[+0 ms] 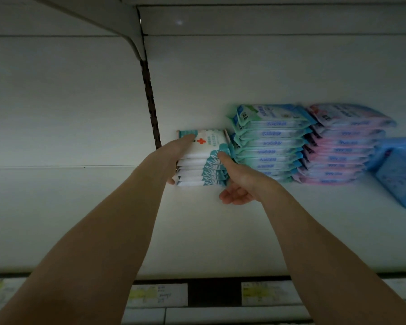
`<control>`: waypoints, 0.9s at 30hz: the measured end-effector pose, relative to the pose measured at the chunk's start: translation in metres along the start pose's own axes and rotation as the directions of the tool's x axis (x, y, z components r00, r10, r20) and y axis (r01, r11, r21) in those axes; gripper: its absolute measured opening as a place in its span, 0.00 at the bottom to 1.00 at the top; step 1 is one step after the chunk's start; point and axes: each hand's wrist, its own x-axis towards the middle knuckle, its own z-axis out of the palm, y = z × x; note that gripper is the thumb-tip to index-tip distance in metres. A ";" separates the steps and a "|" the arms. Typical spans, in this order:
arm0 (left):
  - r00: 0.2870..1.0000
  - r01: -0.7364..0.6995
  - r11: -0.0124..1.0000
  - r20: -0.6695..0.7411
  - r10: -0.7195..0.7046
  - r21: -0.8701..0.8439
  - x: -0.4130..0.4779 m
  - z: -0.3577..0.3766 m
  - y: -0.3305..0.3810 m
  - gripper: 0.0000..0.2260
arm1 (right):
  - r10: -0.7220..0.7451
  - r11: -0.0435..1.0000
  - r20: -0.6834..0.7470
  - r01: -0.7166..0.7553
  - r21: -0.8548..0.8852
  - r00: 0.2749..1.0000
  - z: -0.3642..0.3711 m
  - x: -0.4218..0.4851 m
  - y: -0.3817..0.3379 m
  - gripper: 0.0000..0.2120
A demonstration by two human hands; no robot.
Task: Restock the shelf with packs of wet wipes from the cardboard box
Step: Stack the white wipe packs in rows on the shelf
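Note:
A stack of white-and-teal wet wipe packs (198, 165) with a red cross on the top one stands on the white shelf (197, 231), near its back. My left hand (174, 152) lies against the stack's left side, fingers straight over the top pack and thumb low at the front corner. My right hand (239, 181) touches the stack's right side with straight fingers, thumb hanging below. The cardboard box is out of view.
Right of the stack stand a green-and-blue pile of packs (270, 141), a pink pile (342, 146) and leaning blue packs (399, 170). A slotted upright (150, 102) runs up the back wall. Price labels (157, 295) line the shelf's front edge.

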 end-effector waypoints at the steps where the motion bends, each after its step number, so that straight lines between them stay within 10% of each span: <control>1: 1.000 0.009 1.000 0.005 -0.009 -0.005 0.001 0.000 0.000 0.39 | 0.009 1.000 0.022 -0.009 0.019 1.000 0.000 0.000 0.000 0.33; 14: 0.996 0.065 0.998 0.055 -0.065 0.003 -0.002 -0.006 -0.001 0.24 | 0.001 0.985 0.144 -0.026 0.168 0.990 0.007 0.007 0.001 0.34; 27: 0.996 0.016 1.000 0.083 -0.017 0.007 -0.013 -0.018 -0.003 0.38 | -0.040 0.996 0.108 0.031 0.086 0.993 0.004 0.001 -0.004 0.33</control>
